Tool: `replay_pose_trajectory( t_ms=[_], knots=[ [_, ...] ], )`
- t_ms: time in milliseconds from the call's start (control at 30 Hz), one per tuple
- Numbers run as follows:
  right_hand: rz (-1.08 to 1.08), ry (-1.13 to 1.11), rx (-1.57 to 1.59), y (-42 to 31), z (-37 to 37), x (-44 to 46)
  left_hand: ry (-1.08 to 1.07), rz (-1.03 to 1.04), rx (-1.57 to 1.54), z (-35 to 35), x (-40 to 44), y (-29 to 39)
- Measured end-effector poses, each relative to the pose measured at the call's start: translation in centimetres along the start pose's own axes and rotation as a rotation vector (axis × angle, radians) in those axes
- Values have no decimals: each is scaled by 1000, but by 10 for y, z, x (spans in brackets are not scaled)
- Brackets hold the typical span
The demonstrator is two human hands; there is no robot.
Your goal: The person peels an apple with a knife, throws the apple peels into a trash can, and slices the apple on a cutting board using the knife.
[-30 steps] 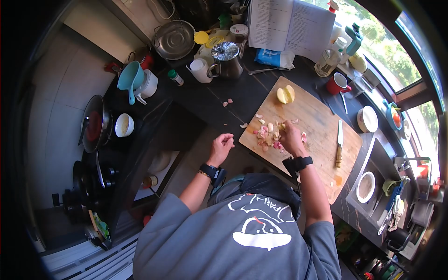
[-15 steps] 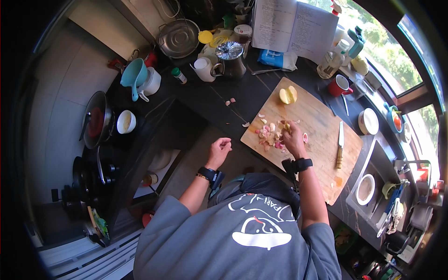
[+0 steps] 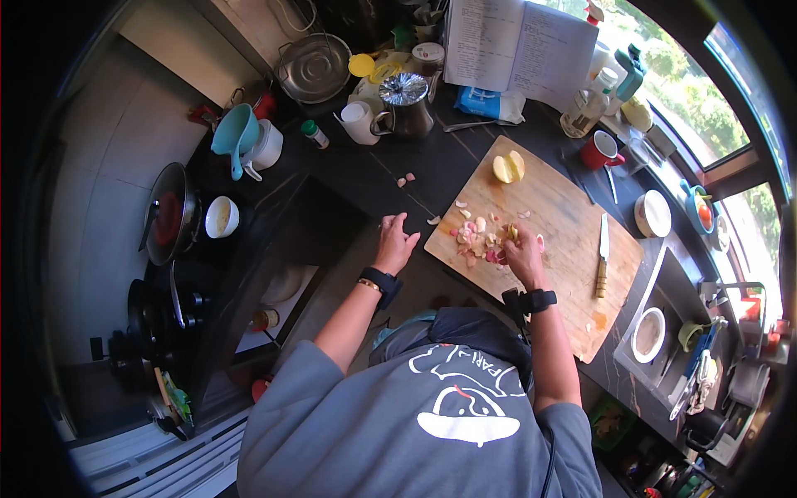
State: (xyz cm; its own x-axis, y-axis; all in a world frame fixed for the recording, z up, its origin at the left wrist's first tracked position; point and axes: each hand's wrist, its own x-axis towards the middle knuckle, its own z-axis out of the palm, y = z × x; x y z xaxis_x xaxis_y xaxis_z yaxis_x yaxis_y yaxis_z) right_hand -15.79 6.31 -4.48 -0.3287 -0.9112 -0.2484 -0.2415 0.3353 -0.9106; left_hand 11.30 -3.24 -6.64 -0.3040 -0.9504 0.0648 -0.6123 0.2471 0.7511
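Note:
A wooden cutting board (image 3: 573,241) lies on the dark counter, with a heap of pinkish peels and small pieces (image 3: 475,241) near its left edge. At the right side of that heap is my right hand (image 3: 523,253), fingers pinched together over something too small to make out. My left hand (image 3: 397,242) hovers off the board's left edge, fingers apart and holding nothing. A cut yellow piece of fruit or vegetable (image 3: 509,168) sits at the board's far corner. The knife (image 3: 603,257) rests on the right part of the board.
Behind the board stand a metal pitcher (image 3: 404,112), an open book (image 3: 519,50), a glass bottle (image 3: 588,104) and a red mug (image 3: 599,149). A white bowl (image 3: 222,217) and a pan (image 3: 170,214) are at the left. The sink (image 3: 668,311) is at the right.
My left hand has moved up toward the counter and its fingers have spread. My right hand has shifted slightly nearer to me, still beside the heap.

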Motion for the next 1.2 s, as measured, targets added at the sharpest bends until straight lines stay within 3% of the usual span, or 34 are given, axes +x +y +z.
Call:
replay_pose_trajectory(
  t_ms=[200, 267, 400, 500, 567, 600, 700, 767, 1200],
  knots=[
    [31, 2, 62, -16, -4, -12, 9, 71, 184, 20, 24, -12],
    [56, 14, 93, -21, -5, -16, 40, 183, 271, 23, 31, -14],
    [67, 5, 87, -21, -7, -20, -38, 171, 292, 21, 42, -11],
    [56, 32, 106, -21, -7, -23, -118, 28, 256, 9, 46, 5],
    [79, 45, 126, -18, -9, -24, 173, 101, 292, 4, 53, 11],
    [80, 46, 127, -17, -10, -25, 181, 152, 374, 3, 60, 2],
    [79, 42, 93, -17, -12, -26, 164, 125, 461, 2, 80, -8],
    [76, 24, 46, -18, -12, -28, -17, 122, 489, 2, 89, -13],
    [100, 10, 94, -12, -13, -27, -146, 151, 551, 6, 65, 14]
  ],
)
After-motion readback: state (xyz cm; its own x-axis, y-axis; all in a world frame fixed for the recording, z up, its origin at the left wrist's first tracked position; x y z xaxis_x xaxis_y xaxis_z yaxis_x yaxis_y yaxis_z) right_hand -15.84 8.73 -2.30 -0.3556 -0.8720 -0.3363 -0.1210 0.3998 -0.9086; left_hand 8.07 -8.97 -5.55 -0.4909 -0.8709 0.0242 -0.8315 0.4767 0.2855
